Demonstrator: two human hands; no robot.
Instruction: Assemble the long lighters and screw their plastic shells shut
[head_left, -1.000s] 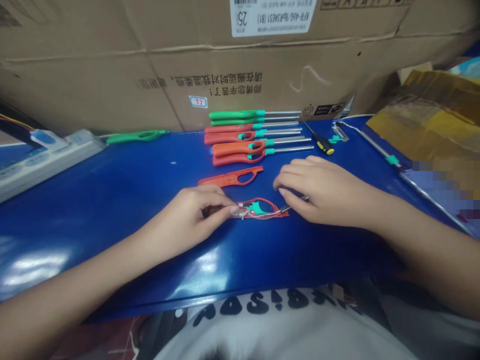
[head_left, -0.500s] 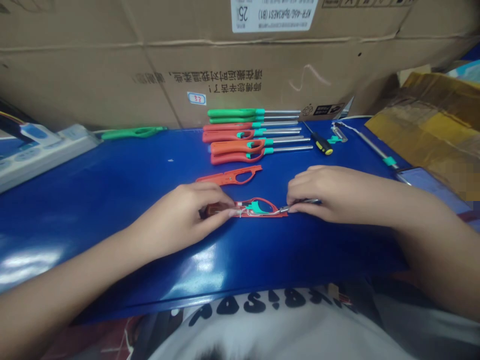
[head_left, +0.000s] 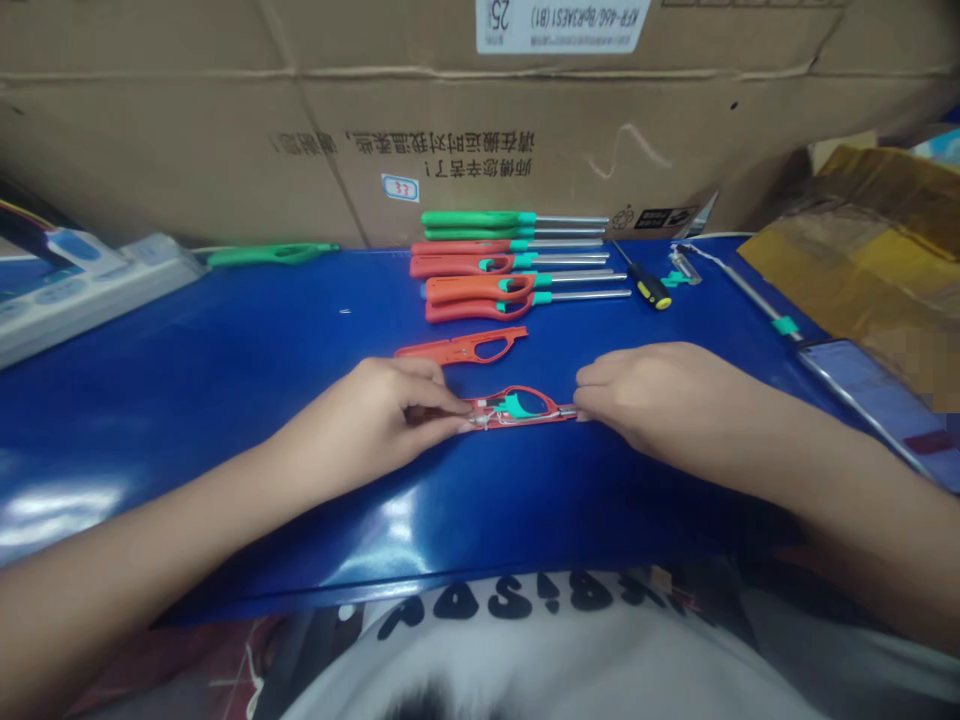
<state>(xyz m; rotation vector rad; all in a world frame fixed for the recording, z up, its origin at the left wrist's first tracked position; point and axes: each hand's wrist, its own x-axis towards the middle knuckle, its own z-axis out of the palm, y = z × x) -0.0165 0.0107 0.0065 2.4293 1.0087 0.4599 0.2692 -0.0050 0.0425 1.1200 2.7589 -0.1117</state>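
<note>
An opened red long-neck lighter (head_left: pixel 525 390) lies in front of me, its half shell showing a green trigger (head_left: pixel 519 405), white wires and small inner parts. My left hand (head_left: pixel 386 405) pinches its handle end between thumb and fingers, covering most of that end. At the tip, my right hand (head_left: pixel 637 390) is closed on the lighter's metal tube (head_left: pixel 568 411). Only a short piece of the tube shows by the shell; my fingers hide the rest. Just beyond the lighter lies a separate red cover half (head_left: pixel 480 347), partly behind my left hand.
Several assembled green and red lighters (head_left: pixel 480 290) lie in a stack towards the box. Right of them are a black-yellow screwdriver (head_left: pixel 649 285), another metal tube (head_left: pixel 757 295) and a phone (head_left: pixel 862 380). A power strip (head_left: pixel 105 290) and green shell (head_left: pixel 270 255) sit left. A cardboard box (head_left: pixel 225 150) stands behind.
My right hand has turned, its fingers now curled over the metal tube, whose length was visible beneath them before. My left hand keeps its pinch on the lighter. The view has shifted slightly.
</note>
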